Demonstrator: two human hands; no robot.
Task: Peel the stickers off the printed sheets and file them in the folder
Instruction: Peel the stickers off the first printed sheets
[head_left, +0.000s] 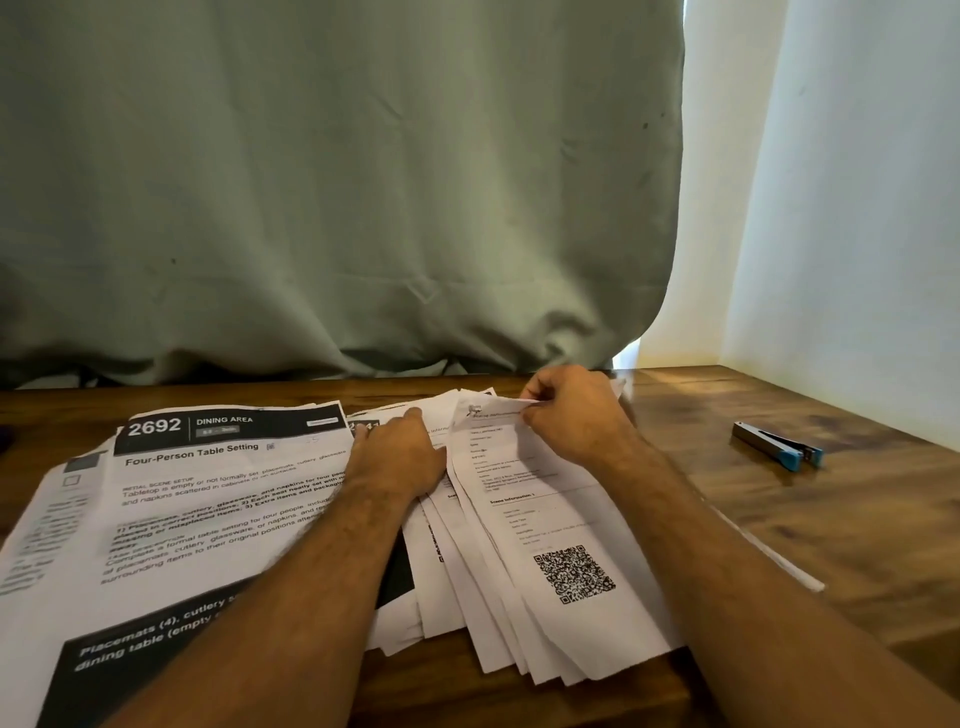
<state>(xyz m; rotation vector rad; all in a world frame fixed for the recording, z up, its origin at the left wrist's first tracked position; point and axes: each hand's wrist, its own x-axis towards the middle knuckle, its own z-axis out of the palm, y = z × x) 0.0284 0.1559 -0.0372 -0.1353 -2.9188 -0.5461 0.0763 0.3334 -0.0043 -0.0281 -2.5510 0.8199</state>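
Note:
A fanned pile of printed sheets lies on the wooden table (857, 519). Uppermost on the right is a sheet with a QR code (550, 519). My right hand (571, 415) pinches the top edge of that sheet between thumb and fingers, near its upper corner. My left hand (402, 452) rests palm down on the sheets just left of it, fingers straight. A large sheet headed "2692 Dining Area" (208, 483) lies on the left. I cannot make out a sticker or a folder.
A grey and blue stapler-like tool (779, 446) lies on the table to the right. A green curtain (337, 182) hangs behind the table, and a white wall (857, 208) borders the right side. The table's front edge runs below the pile.

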